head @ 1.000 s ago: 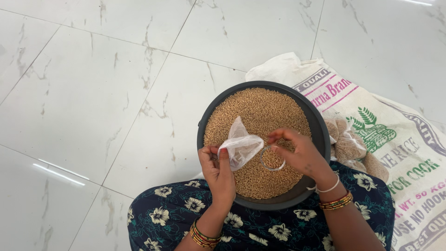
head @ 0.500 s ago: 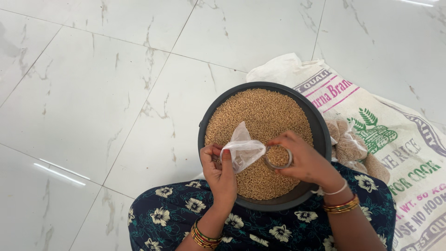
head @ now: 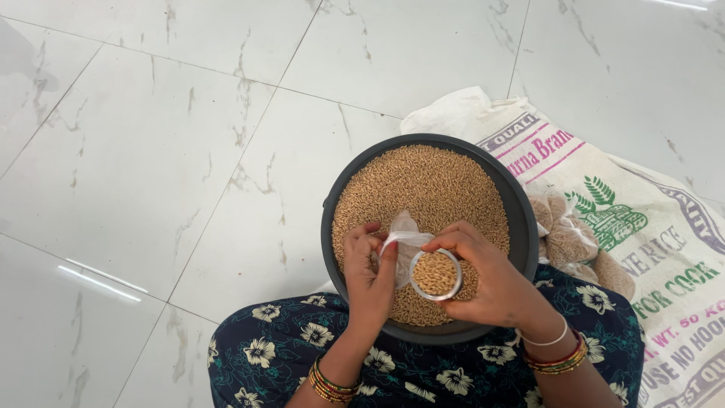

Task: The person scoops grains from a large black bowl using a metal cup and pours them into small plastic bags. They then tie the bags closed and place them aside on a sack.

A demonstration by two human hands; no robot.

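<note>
A round dark basin [head: 513, 204] full of brown grain [head: 423, 181] sits on the floor in front of my lap. My left hand [head: 368, 276] pinches the mouth of a small clear plastic bag [head: 404, 242] over the grain. My right hand [head: 491, 283] grips a small round metal cup [head: 436, 274] heaped with grain, held right against the bag's opening. Bangles show on both wrists.
A white printed woven sack [head: 642, 227] lies on the floor to the right, with several filled clear bags [head: 566, 234] on it beside the basin. White marble tiles [head: 151, 151] spread to the left and beyond. My floral dress [head: 423, 370] covers the near edge.
My right hand scooped the cup through the grain and lifted it full to the bag's mouth. The left hand kept hold of the bag, which now hangs lower and closer to the cup.
</note>
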